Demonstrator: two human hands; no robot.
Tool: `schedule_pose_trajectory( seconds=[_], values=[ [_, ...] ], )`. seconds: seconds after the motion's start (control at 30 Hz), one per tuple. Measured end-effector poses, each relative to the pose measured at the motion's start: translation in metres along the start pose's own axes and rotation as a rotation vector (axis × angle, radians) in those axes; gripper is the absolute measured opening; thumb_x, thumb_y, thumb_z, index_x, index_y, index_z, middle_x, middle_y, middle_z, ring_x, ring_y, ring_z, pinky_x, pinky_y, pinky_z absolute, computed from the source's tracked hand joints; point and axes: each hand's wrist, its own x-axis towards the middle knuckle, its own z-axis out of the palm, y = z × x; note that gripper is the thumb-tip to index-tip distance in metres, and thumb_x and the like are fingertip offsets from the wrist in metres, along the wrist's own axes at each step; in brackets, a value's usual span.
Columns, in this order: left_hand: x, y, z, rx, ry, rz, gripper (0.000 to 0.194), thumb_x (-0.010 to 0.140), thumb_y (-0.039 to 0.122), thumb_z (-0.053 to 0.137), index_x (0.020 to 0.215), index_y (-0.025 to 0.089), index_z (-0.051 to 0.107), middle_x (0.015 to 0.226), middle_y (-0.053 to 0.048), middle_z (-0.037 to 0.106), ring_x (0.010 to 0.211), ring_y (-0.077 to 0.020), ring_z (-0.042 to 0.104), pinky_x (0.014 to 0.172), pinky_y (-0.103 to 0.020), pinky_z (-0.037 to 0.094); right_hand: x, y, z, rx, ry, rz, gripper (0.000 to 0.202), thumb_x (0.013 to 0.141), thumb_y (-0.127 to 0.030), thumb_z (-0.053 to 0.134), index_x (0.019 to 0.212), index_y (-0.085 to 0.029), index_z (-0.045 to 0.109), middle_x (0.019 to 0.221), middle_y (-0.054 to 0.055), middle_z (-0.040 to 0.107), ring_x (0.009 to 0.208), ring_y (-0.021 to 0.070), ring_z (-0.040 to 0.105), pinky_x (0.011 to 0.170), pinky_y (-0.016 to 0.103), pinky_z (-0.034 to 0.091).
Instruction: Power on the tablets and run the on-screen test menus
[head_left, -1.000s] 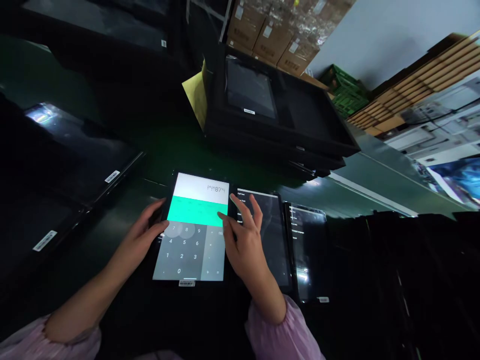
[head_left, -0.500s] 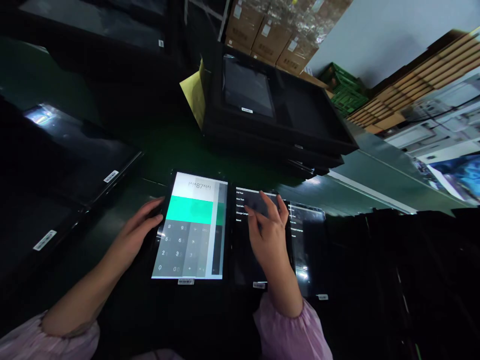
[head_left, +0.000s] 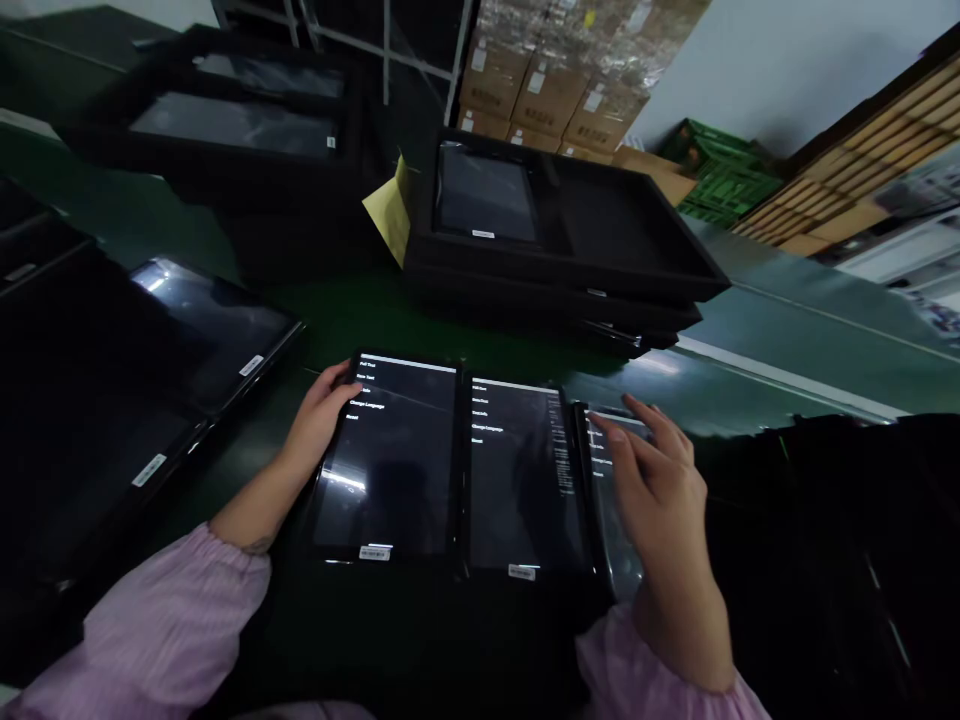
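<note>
Three tablets lie side by side in front of me, each lit with a white text menu on black. My left hand [head_left: 321,410] grips the upper left edge of the left tablet [head_left: 394,470], its thumb over the screen and covering part of a menu line. The middle tablet [head_left: 517,490] lies untouched between my hands. My right hand [head_left: 664,480] is over the right tablet [head_left: 619,550], hiding much of it. Its fingers are apart with nothing in them, and a fingertip is close to the menu; whether it touches the glass I cannot tell.
Dark trays [head_left: 637,220] are stacked behind the tablets, one screen lying in the top one. A yellow paper [head_left: 390,215] stands at their left side. More dark screens [head_left: 217,310] lie at left. Cardboard boxes [head_left: 551,95] and green crates [head_left: 720,165] stand farther back.
The left tablet's calculator screen has given way to the text menu. My right hand has moved right, from the middle tablet to the right one. My left thumb has come onto the left screen.
</note>
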Motion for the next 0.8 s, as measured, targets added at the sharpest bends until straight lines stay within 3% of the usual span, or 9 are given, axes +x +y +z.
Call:
schedule_pose_trajectory(
  seconds=[0.13,0.23,0.33,0.43,0.6,0.67,0.8],
  values=[
    [0.004,0.007,0.007,0.026,0.046,-0.038,0.053,0.069,0.038,0.076,0.119,0.022,0.07,0.114,-0.004,0.075,0.112,-0.03,0.067,0.107,-0.045,0.049,0.005,0.015,-0.02,0.003,0.058,0.029,0.052,0.102,-0.051,0.038,0.108,-0.02,0.08,0.138,0.013,0.063,0.137,0.0349,0.049,0.112,0.058,0.04],
    [0.004,0.013,0.007,0.042,0.078,-0.081,0.057,0.068,0.04,0.08,0.122,0.024,0.069,0.115,0.0,0.074,0.121,-0.034,0.062,0.116,-0.051,0.04,0.009,0.037,-0.029,-0.031,0.027,0.031,0.051,0.1,-0.05,0.04,0.103,-0.021,0.081,0.134,0.011,0.066,0.134,0.0345,0.051,0.111,0.057,0.04],
    [0.002,0.019,0.009,0.028,0.106,-0.093,0.052,0.071,0.041,0.078,0.12,0.026,0.07,0.115,0.005,0.075,0.133,-0.0338,0.054,0.124,-0.05,0.029,0.011,0.06,-0.028,-0.085,-0.055,0.058,0.049,0.098,-0.048,0.04,0.102,-0.022,0.082,0.135,0.012,0.066,0.134,0.035,0.049,0.111,0.059,0.04],
    [-0.002,0.026,0.016,0.014,0.129,-0.073,0.044,0.071,0.036,0.075,0.114,0.024,0.071,0.119,0.006,0.074,0.137,-0.0302,0.051,0.125,-0.045,0.029,0.012,0.075,-0.02,-0.136,-0.111,0.066,0.046,0.097,-0.042,0.041,0.1,-0.022,0.082,0.136,0.013,0.065,0.137,0.0346,0.045,0.113,0.061,0.036],
    [-0.006,0.032,0.026,0.02,0.178,-0.069,0.037,0.069,0.032,0.07,0.105,0.021,0.071,0.126,0.001,0.072,0.145,-0.0331,0.042,0.122,-0.052,0.034,0.012,0.077,-0.007,-0.136,-0.177,0.029,0.042,0.099,-0.037,0.043,0.092,-0.024,0.082,0.122,0.013,0.071,0.138,0.0285,0.048,0.12,0.058,0.029],
    [-0.007,0.032,0.027,0.026,0.195,-0.068,0.035,0.069,0.032,0.07,0.103,0.021,0.07,0.125,0.001,0.072,0.143,-0.0328,0.044,0.122,-0.051,0.034,0.013,0.074,-0.006,-0.132,-0.197,0.024,0.044,0.1,-0.036,0.041,0.088,-0.024,0.082,0.118,0.013,0.072,0.137,0.0279,0.049,0.121,0.059,0.027],
    [-0.01,0.033,0.028,0.018,0.178,-0.082,0.032,0.072,0.03,0.071,0.102,0.021,0.071,0.119,0.001,0.074,0.132,-0.031,0.056,0.123,-0.05,0.032,0.017,0.071,-0.015,-0.155,-0.213,0.079,0.04,0.097,-0.036,0.044,0.1,-0.022,0.082,0.136,0.013,0.065,0.142,0.0294,0.045,0.12,0.057,0.029]
  ],
)
